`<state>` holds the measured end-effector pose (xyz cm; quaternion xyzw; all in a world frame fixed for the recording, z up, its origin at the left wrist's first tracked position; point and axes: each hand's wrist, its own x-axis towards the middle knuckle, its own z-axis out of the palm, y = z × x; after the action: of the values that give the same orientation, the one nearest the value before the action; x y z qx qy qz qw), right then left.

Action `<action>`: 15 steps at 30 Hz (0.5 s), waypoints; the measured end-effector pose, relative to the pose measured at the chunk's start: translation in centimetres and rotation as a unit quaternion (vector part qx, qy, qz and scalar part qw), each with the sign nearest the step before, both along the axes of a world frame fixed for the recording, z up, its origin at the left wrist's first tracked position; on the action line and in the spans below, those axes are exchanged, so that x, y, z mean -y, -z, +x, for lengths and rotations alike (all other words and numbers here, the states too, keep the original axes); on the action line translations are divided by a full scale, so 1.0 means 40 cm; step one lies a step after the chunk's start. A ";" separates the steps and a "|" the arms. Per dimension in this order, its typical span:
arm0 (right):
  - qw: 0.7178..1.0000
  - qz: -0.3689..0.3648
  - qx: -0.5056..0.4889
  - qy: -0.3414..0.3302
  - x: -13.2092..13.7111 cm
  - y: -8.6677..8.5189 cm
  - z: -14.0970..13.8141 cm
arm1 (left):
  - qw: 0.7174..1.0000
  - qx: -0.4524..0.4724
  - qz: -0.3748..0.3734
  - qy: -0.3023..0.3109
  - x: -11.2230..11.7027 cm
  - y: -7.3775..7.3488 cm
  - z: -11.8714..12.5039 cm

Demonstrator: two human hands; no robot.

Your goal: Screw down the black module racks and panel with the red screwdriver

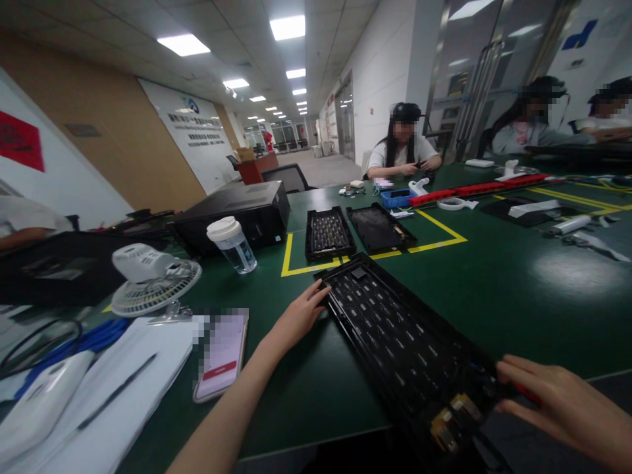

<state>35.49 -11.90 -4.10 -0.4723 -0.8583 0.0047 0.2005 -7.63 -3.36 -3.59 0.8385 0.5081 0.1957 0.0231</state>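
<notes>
Black plastic casing (380, 316), long, open-topped, rows of small dark cells inside, gold-coloured blocks (445, 431) at the near end; lies aslant on the green desk (498, 289), pointing 11 o'clock to 5 o'clock. Left hand (303, 308), at casing's 10 o'clock: fingers nearly together, closed on the far-left rim. Right hand (543, 387), at 4 o'clock: fingers and thumb slightly parted about the near-right corner, holding it; red item between them, nature unclear. Hold on opposite corners presumably steadies the casing, whose near end appears to overhang the desk's front edge. Smaller black trays, left tray (328, 232) and right tray (379, 227), at 11 o'clock, within yellow tape (288, 253), probably a placement outline. Casing's far end overlaps the tape in view; contact with either tray cannot be told. Room: broad green surface toward 2 o'clock; smartphone (224, 355) at 9 o'clock limits leftward travel.
</notes>
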 end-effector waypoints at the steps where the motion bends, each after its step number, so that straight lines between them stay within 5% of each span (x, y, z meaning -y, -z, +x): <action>1: 0.999 -0.030 0.025 -0.024 0.015 0.009 -0.004 | 1.000 0.003 -0.013 0.008 0.005 -0.004 0.007; 7: 0.996 -0.032 0.073 -0.040 0.069 0.046 -0.038 | 0.993 0.006 -0.101 0.057 0.037 -0.030 0.045; 15: 0.997 0.043 0.046 -0.040 0.063 0.003 -0.133 | 0.988 -0.019 -0.129 0.087 0.060 -0.055 0.059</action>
<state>30.17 -14.42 -4.21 -0.4281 -0.8844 -0.0460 0.1803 -5.26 -5.76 -1.38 0.8730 0.4545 0.1102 0.1381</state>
